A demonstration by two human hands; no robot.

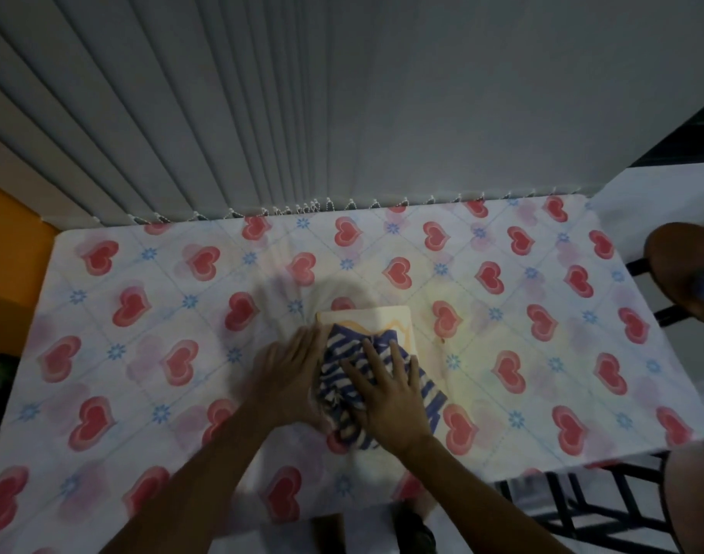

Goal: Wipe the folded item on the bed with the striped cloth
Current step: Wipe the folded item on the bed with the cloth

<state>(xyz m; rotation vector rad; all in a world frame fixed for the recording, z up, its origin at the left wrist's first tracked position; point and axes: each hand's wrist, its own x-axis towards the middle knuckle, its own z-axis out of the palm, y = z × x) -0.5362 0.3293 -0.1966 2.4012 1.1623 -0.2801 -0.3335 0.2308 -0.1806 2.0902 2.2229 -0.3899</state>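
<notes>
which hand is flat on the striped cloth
The right hand: it lies spread on the striped cloth, while the left hand rests beside it on the bed sheet.

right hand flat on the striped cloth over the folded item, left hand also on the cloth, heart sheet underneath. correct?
Not quite. In the head view the left hand lies on the heart sheet beside the striped cloth, at its left edge, not on top of it. The rest holds: the right hand lies flat on the cloth, which covers most of the folded item.
</notes>
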